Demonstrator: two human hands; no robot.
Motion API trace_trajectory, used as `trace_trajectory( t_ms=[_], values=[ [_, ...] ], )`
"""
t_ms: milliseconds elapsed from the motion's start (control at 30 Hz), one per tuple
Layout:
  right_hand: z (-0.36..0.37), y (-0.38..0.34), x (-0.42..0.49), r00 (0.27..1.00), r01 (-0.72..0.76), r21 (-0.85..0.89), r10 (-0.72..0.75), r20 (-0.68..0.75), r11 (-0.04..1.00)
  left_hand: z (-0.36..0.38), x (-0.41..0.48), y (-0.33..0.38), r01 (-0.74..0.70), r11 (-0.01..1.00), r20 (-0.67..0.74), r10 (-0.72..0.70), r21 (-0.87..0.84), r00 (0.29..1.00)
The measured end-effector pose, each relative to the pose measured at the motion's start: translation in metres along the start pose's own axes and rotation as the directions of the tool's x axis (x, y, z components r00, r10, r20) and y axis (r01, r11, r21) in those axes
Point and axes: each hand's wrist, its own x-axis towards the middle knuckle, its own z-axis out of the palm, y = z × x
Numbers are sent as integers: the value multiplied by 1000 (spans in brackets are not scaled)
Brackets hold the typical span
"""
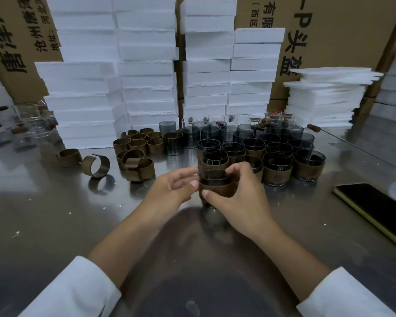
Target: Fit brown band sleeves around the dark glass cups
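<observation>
Seen from the head camera, much of the scene is cut off or soft. The wide lens bends the edges. At far left, a cluster of clear glasses (pixel 30 120) with brown bits among them is too blurred to read. The cardboard cartons (pixel 341 30) behind run out of frame, their print is partly covered, and their contents cannot be seen. A dark phone (pixel 375 207) lies cut off at the right edge.

The right hand (pixel 236 202) hides the lower right side and base of the dark glass cup (pixel 215 177) that it grips, with the thumb in front and the fingers curled over the far rim. A brown band sleeve (pixel 217 187) sits around the cup's middle. The cup is at the centre of the steel bench (pixel 55 213), just in front of the other cups. The left hand (pixel 174 186) is slightly motion-blurred. Its fingers are loosely straight and its thumb tip touches the sleeve's left side.

Behind, sleeved cups (pixel 277 172) stand packed together, and bare dark cups (pixel 213 133) stand in rows further back, overlapping so that a count is not possible. Left of them are loose sleeves (pixel 142 143), some upright as rings, and one ring has a smaller curl lying inside it. Two uncurled sleeves (pixel 95 167) lie apart. White foam blocks (pixel 146 65) are stacked high along the back.
</observation>
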Motion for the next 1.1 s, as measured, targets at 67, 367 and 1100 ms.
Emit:
trace_trajectory(
  t_ms=[67, 367, 1100],
  values=[
    [0, 0, -2, 999, 48, -137, -49, -6, 989, -2, 1, 1, 13, 1000, -20, -13, 3, 1000],
    [0, 0, -5, 996, 89, -542, -78, 44, 836, -4, 1, 2, 12, 999, -100, -7, 50, 995],
    [6, 4, 63, 986, 143, -625, -55, 159, 767, 1, 7, 0, -48, 997, -119, 56, 64, 991]
  ],
)
